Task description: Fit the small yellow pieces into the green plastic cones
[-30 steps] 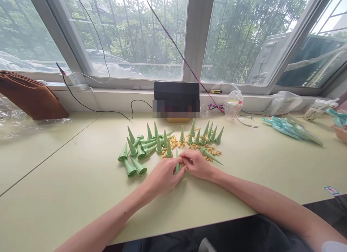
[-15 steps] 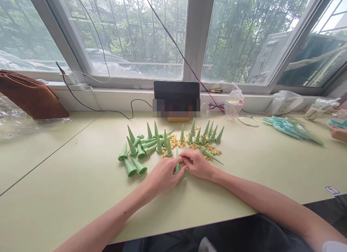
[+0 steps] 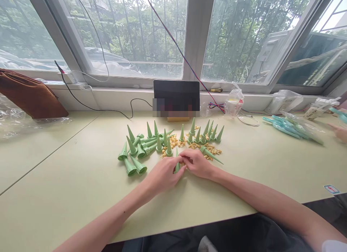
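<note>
My left hand (image 3: 166, 172) is closed around a green plastic spike (image 3: 177, 167), a hollow cone held point up. My right hand (image 3: 197, 164) meets it at the fingertips, thumb and fingers pinched together beside the spike. A trace of yellow shows between the hands, but what the right fingers hold is hidden. Just beyond are small yellow plastic pieces (image 3: 214, 151) in loose piles. Several green spikes stand upright among them, such as one (image 3: 169, 149) near my left hand. Another spike (image 3: 213, 156) lies tilted by my right wrist. More spikes (image 3: 140, 166) lie at the left.
A dark screen (image 3: 176, 96) stands against the window wall. A brown bag (image 3: 29, 94) sits at the far left. Toward the right are a plastic bag (image 3: 234, 102), a coiled white cable (image 3: 248, 120) and teal packages (image 3: 284, 127). Another person's hand (image 3: 338, 132) shows at the right edge.
My hands and the spike between them stay nearly still. At the right edge, the other person's hand and a teal item have shifted upward.
</note>
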The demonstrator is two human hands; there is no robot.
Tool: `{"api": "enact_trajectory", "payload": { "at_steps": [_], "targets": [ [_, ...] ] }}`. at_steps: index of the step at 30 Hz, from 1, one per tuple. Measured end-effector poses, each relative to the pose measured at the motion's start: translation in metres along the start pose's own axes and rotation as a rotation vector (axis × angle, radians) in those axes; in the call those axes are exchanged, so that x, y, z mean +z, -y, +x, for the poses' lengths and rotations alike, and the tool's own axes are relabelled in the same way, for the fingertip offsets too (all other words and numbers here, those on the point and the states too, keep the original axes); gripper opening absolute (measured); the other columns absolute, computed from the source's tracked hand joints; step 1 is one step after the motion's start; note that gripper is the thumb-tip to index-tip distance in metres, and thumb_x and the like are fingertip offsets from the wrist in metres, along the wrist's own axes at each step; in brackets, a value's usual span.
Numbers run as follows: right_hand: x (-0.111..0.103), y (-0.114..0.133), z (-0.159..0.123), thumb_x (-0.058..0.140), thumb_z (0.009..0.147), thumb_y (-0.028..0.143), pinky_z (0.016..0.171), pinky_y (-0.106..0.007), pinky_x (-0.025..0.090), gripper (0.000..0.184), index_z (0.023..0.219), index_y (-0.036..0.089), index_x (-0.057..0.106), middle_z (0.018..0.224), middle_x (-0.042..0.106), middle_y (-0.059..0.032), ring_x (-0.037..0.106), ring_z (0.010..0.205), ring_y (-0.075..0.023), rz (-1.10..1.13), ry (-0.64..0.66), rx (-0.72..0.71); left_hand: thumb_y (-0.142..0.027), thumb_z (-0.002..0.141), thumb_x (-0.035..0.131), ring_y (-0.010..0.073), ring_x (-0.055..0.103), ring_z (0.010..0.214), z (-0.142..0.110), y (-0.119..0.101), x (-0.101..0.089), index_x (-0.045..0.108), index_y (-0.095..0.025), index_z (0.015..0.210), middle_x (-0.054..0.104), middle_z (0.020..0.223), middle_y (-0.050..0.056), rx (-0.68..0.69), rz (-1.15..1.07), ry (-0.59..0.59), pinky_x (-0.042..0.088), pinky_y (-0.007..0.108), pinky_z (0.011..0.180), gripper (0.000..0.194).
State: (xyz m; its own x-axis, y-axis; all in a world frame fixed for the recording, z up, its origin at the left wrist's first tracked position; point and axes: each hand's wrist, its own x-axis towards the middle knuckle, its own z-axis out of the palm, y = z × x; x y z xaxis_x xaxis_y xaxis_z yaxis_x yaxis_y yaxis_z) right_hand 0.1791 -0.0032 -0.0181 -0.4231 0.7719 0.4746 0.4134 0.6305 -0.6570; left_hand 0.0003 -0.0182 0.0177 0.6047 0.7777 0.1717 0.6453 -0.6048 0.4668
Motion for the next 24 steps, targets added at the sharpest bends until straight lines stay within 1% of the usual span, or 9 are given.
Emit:
{"api": "enact_trajectory", "payload": {
  "at_steps": [14,24],
  "targets": [
    [0.0005,-0.0031,-0.001,0.046,0.089,0.007,0.064,-0.024,0.038,0.021,0.078,0.018,0.06,0.072,0.058,0.0005,0.048,0.066,-0.012,-0.004,0.003,0.013,-0.034,0.095,0.042,0.0164,0.051,0.058,-0.0005,0.0011,0.0007,0.061,-0.019,0.086,0.061,0.064,0.001,-0.005,0.013,0.013,0.031,0.027,0.055,0.026],
    [-0.0007,-0.0012,-0.0006,0.046,0.088,0.006,0.064,-0.024,0.038,0.021,0.077,0.018,0.059,0.072,0.058,0.0001,0.048,0.066,-0.0124,-0.011,0.011,0.021,-0.033,0.094,0.043,0.0162,0.051,0.057,-0.0004,0.001,-0.0006,0.062,-0.019,0.087,0.06,0.064,0.001,0.005,-0.001,0.016,0.032,0.027,0.054,0.025]
  ]
}}
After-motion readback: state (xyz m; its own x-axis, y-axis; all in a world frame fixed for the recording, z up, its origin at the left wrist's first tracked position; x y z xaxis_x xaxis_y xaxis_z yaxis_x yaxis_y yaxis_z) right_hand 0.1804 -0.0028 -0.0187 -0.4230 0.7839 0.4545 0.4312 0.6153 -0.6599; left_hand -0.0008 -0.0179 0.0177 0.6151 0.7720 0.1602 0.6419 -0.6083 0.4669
